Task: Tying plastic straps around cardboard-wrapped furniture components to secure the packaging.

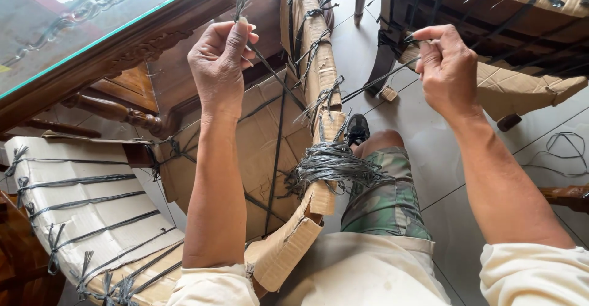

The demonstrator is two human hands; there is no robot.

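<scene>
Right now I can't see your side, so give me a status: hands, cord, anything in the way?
Left hand and right hand each pinch a grey cord end, pulled taut. Cardboard-wrapped furniture between. Nothing blocking.

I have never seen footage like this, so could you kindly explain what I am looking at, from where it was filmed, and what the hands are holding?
There is one picture, taken by a camera worn on a person's head, looking down at their own two bare hands. The left hand pinches one end of a grey plastic strap, and the right hand pinches another end, both pulled taut. The strap runs to a furniture piece wrapped in cardboard, with a thick bundle of strap windings lower down. To the left is a glass-topped carved wooden table; underneath is a tiled floor. Another cardboard-wrapped piece stands at the upper right.
</scene>
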